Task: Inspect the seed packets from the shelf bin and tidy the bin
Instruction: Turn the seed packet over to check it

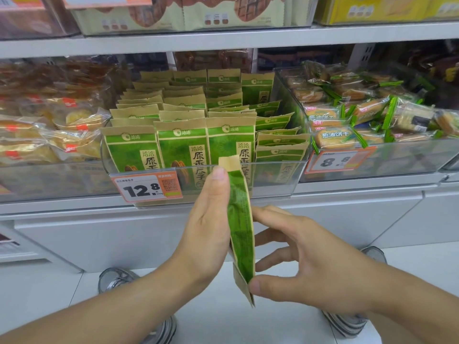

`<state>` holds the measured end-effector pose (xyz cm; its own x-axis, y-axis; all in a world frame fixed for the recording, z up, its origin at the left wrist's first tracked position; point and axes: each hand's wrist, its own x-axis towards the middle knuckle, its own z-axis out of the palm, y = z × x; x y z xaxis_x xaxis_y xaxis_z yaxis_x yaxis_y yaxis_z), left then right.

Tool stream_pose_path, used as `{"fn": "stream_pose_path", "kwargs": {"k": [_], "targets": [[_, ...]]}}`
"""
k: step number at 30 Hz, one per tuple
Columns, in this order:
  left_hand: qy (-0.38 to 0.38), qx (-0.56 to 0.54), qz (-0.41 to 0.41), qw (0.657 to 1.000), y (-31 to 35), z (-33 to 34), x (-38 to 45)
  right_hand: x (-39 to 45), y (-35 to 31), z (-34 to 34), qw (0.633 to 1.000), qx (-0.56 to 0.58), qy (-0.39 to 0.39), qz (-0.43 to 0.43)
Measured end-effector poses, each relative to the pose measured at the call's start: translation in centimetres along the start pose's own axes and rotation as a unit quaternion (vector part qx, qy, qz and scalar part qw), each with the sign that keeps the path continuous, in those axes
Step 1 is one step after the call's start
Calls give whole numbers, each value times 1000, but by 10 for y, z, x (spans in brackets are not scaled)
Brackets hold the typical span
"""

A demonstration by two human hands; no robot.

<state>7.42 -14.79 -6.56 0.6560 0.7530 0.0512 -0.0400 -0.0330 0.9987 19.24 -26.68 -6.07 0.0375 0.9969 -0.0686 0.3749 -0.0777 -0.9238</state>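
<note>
One green and tan seed packet (240, 227) stands on edge in front of the shelf, seen from its narrow side. My left hand (208, 224) lies flat against its left face, thumb near the top. My right hand (298, 259) pinches its lower edge with the thumb, the other fingers spread apart behind it. Behind, a clear plastic bin (273, 177) holds several rows of the same green packets (182, 147), upright at the front left and leaning flatter at the right.
An orange price tag (146, 187) reading 12.8 hangs on the bin front. Clear bins of wrapped pastries (62, 135) and green-wrapped biscuits (360, 120) flank it. Another shelf (223, 38) runs above. My shoes (116, 279) stand on the white floor below.
</note>
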Motion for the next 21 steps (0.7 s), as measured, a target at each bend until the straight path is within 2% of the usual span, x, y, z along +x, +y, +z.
{"fn": "stream_pose_path", "kwargs": {"k": [4,7,12,14,17,21], "targets": [[4,-6,4,1000,3,0,-1,-1,3,1,999,27,20,-7],[14,-35,2,999,4,-2,-2,-1,4,6,995,88,36,-24],[-20,-83,-31,996,6,-7,1,2,7,9,980,176,85,-45],[-66,-54,-13,996,4,-10,2,5,7,5,968,205,134,-46],[-136,53,32,989,0,-12,0,8,9,-7,947,249,196,-59],[-186,90,62,976,3,-13,-6,8,12,-11,947,234,206,-75]]}}
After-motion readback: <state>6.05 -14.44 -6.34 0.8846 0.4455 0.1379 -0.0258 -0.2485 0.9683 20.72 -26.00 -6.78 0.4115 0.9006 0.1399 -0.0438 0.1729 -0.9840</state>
